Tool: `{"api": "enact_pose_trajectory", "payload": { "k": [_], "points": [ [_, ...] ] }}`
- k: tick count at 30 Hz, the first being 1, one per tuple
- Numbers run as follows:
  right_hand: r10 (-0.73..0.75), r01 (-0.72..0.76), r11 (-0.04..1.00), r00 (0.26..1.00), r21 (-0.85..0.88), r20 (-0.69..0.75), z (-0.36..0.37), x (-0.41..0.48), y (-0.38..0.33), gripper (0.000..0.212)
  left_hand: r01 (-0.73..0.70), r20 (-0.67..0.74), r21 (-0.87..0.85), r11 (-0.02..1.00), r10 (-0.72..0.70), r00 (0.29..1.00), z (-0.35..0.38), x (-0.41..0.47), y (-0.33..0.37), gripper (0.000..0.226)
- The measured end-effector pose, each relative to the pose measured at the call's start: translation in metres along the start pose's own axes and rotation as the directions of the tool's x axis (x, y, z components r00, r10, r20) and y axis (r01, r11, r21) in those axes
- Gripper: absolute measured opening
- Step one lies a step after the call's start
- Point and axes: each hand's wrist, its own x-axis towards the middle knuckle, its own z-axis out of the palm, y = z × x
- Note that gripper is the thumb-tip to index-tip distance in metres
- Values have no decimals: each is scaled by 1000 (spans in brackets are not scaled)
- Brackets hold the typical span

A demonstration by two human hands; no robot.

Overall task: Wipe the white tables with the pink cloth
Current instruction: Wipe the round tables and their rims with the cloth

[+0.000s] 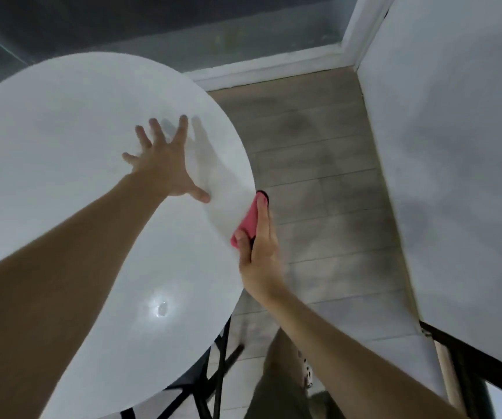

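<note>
At the bottom of the frame we are seeing our own olive trousers (pixel 277 388) and the black folding legs (pixel 213 373) under the round table. Our right hand (pixel 259 252), right of centre, is pinching the pink cloth (pixel 248 223) between thumb and fingers, the fingers lying straight and close together along its outer side. The cloth is folded into a narrow strip whose long axis is running up the frame and slightly to the right, following the curve of the round table (pixel 62 131) at its right edge. Its far end is pointing toward the upper right, with a dark trim (pixel 263 194) showing at the tip beside our fingertips. The cloth is sitting between our palm and the table's rim, pressing against that rim.

Farther up and left, our left hand (pixel 165 164) is resting flat on the tabletop with all fingers spread wide. Along the right side of the frame, a second white table (pixel 455 146) is standing apart across a strip of grey plank floor (pixel 319 146).
</note>
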Motion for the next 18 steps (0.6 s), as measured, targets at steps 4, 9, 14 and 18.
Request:
{"api": "enact_pose_trajectory", "payload": {
  "k": [4,9,14,18],
  "points": [
    [-16,18,999,998,-35,62,-5,60,-7,74,-5,56,25,1000,4,998,3,23,6,180],
    [-101,143,963,977,-227,186,13,236,-68,60,0,33,17,1000,-1,999,8,24,4,177],
    [-114,143,967,983,-210,145,14,210,-59,62,-7,19,49,999,6,1000,10,23,1,176],
    [-43,74,981,984,-180,171,-14,131,-30,69,-18,-21,77,997,20,1000,9,22,4,173]
  ]
}}
